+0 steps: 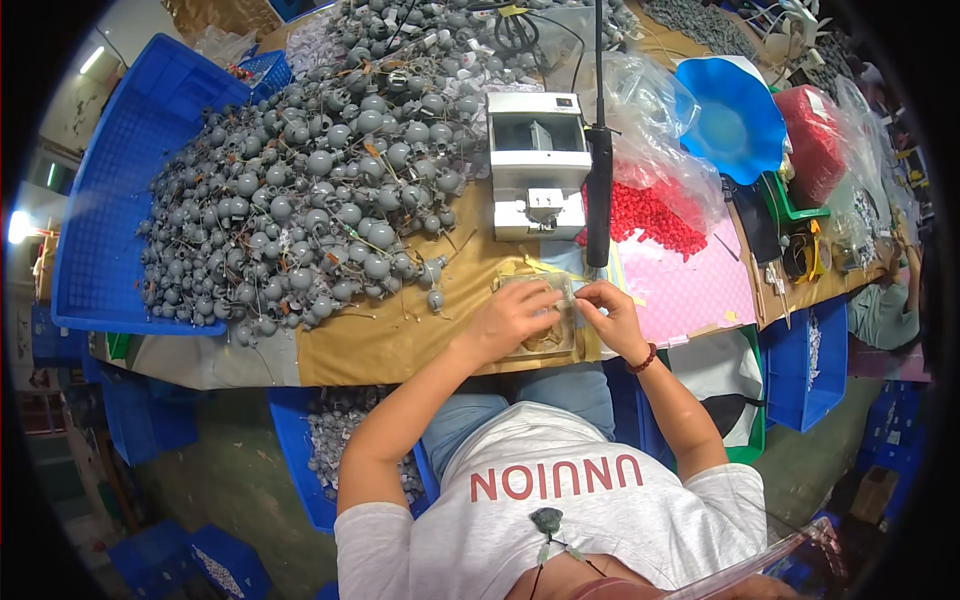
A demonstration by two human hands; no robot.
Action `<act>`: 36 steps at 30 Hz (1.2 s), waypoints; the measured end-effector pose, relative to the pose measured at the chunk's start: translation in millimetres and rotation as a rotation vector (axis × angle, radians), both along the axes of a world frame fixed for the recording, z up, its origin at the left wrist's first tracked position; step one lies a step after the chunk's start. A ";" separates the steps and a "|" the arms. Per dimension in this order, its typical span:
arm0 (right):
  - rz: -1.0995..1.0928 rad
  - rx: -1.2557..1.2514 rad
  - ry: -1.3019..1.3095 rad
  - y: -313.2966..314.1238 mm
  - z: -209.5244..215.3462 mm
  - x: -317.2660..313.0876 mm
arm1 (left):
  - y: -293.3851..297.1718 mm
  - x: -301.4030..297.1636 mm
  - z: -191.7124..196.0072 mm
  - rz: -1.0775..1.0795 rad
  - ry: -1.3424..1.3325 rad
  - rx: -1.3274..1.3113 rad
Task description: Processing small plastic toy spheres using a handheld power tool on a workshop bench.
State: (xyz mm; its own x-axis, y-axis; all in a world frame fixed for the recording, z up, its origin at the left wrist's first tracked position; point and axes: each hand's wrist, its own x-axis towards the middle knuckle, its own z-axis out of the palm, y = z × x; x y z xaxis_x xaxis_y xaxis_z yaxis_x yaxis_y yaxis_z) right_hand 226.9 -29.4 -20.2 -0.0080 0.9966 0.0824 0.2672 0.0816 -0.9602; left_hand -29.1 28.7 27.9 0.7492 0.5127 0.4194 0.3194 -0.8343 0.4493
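Observation:
My left hand [512,318] curls over a small clear-walled tray [548,345] near the table's front edge. Its fingertips are bent together at the tray; anything in them is too small to make out. Just to the right, my right hand [612,318] has thumb and forefinger pinched together, and what they hold cannot be made out. Directly beyond both hands stands a white and grey tabletop machine [540,165] with a dark window. A black upright bar [599,195] rises close along its right side.
A big heap of grey round parts with thin wires [320,190] spreads over the left, against a blue crate [85,240]. Small red pieces [655,220] lie by a pink sheet [700,285]. Farther right are a blue scalloped bowl [735,120] and a red bag [808,140].

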 end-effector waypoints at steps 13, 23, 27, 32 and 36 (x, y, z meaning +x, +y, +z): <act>0.134 0.222 -0.119 9.9 16.7 -37.4 | -24.9 6.5 -26.7 0.341 -0.052 -0.337; 0.151 0.394 -0.288 16.6 6.3 -42.1 | -14.6 11.0 -29.1 0.368 -0.038 -0.548; 0.229 0.573 -0.521 21.6 3.2 -44.3 | -14.2 -9.2 -6.8 0.395 -0.154 -0.404; 0.283 0.593 -0.693 14.3 18.5 -44.1 | 31.5 -125.0 42.5 0.769 -0.016 0.279; 0.260 0.561 -0.727 12.2 20.8 -47.7 | 57.5 -197.6 75.8 0.967 0.329 0.362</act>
State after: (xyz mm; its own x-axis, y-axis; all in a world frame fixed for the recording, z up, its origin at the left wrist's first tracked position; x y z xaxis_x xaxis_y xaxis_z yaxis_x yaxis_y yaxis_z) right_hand 179.2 -17.2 0.6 -0.4617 0.7728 0.4355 0.6916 0.6210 -0.3689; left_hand -226.8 86.2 103.7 0.1977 0.8330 0.5168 0.9731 -0.2304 -0.0008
